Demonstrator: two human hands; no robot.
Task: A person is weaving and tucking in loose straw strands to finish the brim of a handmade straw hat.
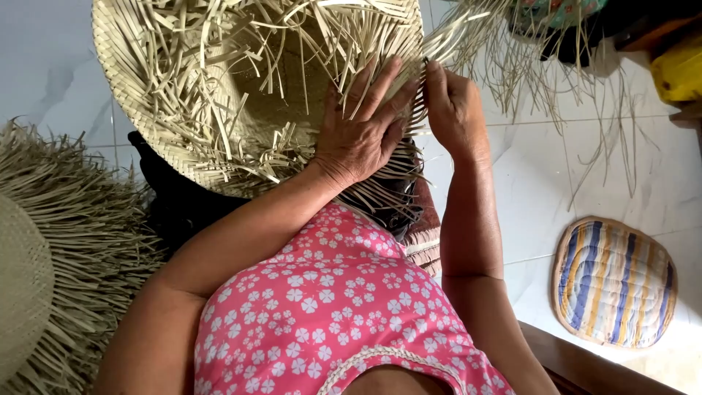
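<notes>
A half-woven straw hat (219, 95) lies upside down on my lap, with loose pale strips sticking up all over its inside. My left hand (362, 128) rests flat on the hat's brim at the right side, fingers spread over the strips. My right hand (453, 110) is just beside it at the brim's edge, fingers pinched on a few thin straw strips (420, 88). More loose strips trail away to the upper right. I wear a pink flowered top (322, 307).
Another unfinished straw hat (51, 249) with a long fringe lies at the left. A striped oval mat (614, 281) sits on the white tiled floor at the right. A yellow object (680, 69) and dark items are at the upper right.
</notes>
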